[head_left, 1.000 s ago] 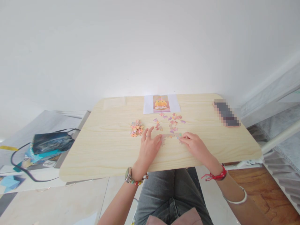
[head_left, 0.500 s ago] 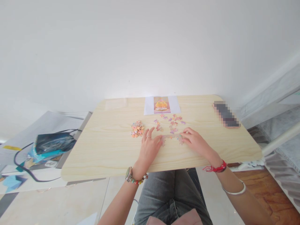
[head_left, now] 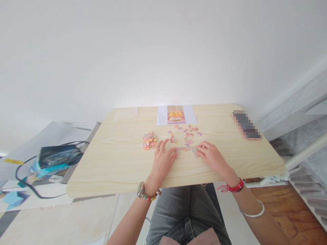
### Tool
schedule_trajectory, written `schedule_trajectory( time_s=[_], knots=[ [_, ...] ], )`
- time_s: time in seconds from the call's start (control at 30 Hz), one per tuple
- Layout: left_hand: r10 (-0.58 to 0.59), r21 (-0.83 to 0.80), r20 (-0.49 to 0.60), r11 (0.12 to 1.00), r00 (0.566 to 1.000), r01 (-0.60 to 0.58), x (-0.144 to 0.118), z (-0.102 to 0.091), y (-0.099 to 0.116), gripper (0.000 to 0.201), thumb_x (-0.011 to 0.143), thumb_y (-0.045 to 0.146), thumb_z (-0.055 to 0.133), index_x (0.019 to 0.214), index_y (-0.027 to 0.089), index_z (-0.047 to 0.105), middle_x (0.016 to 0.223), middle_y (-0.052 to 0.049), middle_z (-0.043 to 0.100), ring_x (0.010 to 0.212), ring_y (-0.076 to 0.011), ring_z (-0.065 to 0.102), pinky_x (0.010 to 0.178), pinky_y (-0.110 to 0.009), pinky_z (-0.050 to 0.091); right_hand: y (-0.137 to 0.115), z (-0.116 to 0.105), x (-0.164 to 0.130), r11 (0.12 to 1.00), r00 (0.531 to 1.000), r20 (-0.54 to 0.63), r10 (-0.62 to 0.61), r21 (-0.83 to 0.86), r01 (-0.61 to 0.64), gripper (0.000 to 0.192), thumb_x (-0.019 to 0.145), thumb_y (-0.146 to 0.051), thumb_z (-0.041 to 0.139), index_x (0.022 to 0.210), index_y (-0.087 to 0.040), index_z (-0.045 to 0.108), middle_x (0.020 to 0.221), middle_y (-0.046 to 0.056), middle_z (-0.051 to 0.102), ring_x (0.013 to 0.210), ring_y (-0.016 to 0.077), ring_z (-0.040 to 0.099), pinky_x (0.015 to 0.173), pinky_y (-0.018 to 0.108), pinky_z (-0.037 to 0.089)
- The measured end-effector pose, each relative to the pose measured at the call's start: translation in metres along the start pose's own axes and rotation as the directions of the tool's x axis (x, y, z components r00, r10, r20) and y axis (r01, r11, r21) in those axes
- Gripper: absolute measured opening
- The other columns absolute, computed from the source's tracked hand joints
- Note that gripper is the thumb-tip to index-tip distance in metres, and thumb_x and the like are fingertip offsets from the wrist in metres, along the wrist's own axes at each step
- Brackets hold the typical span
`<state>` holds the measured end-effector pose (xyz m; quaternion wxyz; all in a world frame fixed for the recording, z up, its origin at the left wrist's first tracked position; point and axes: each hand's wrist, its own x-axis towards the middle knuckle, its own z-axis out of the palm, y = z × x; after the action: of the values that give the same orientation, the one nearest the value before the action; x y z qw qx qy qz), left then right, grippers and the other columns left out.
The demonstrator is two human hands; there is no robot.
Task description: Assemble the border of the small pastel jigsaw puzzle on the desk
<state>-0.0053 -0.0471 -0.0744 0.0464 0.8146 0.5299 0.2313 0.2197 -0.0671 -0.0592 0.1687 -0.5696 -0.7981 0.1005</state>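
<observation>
Both hands [head_left: 163,160] [head_left: 212,157] flat, seemingly pressing pastel jigsaw strip [head_left: 186,149] ends.

Left hand [head_left: 163,160]: a thin silver ring sits on one finger.
Left wrist: a watch [head_left: 140,190] with a round pale face, and beside it a bracelet of mixed coloured beads [head_left: 152,195].
Right hand [head_left: 213,157]: bare, no ring visible.
Right wrist: a red cord bracelet [head_left: 233,187] with loose knotted ends.
Right forearm: a plain thin silver bangle [head_left: 251,211], further up the arm.
Arms: bare, no sleeves showing.
Legs: grey denim jeans [head_left: 184,211].
Lap: a dusty pink garment edge [head_left: 194,238] at the bottom of the view.
</observation>
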Motion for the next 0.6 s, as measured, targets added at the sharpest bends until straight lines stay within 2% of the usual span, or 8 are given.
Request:
schedule_trajectory(
  time_s=[0.23,0.37,0.5,0.6],
  knots=[
    [0.055,0.032,-0.035,0.998,0.998,-0.053,0.003,-0.005,0.003,0.014,0.077,0.020,0.059,0.088,0.022,0.066,0.128,-0.009,0.042,0.123,-0.0320,0.033,0.096,-0.051,0.040,0.000,0.001,0.001,0.999,1.000,-0.020,0.004,-0.041,-0.005,0.017,0.083,-0.021,0.051,0.091,-0.018,0.066,0.090,0.006,0.059,0.085,0.0161,0.055,0.079,0.029,0.040],
    [0.077,0.045,-0.120,0.996,0.990,-0.072,0.006,-0.010,0.003,0.016,0.081,0.021,0.054,0.093,0.021,0.065,0.125,-0.010,0.044,0.120,-0.0298,0.037,0.097,-0.050,0.039,-0.001,-0.004,0.006,1.000,0.999,-0.047,0.013,-0.016,-0.013,0.020,0.085,-0.022,0.048,0.096,-0.018,0.065,0.094,0.007,0.058,0.086,0.0169,0.055,0.080,0.030,0.041],
    [0.096,0.056,-0.180,0.995,0.979,-0.087,0.008,-0.017,-0.001,0.019,0.083,0.021,0.050,0.097,0.020,0.063,0.123,-0.011,0.044,0.119,-0.0291,0.036,0.096,-0.049,0.039,0.008,-0.013,0.024,0.999,0.996,-0.084,0.012,0.043,-0.008,0.022,0.085,-0.018,0.046,0.092,-0.019,0.066,0.097,0.006,0.057,0.090,0.0166,0.054,0.082,0.029,0.040],
    [0.097,0.062,-0.200,0.994,0.975,-0.086,0.005,-0.019,-0.006,0.019,0.083,0.021,0.050,0.096,0.020,0.063,0.123,-0.011,0.043,0.119,-0.0290,0.037,0.096,-0.049,0.040,0.024,-0.017,0.044,0.998,0.998,-0.051,0.036,0.056,-0.033,0.022,0.084,-0.017,0.047,0.092,-0.019,0.067,0.094,0.005,0.057,0.085,0.0156,0.055,0.079,0.028,0.041]
  ],
)
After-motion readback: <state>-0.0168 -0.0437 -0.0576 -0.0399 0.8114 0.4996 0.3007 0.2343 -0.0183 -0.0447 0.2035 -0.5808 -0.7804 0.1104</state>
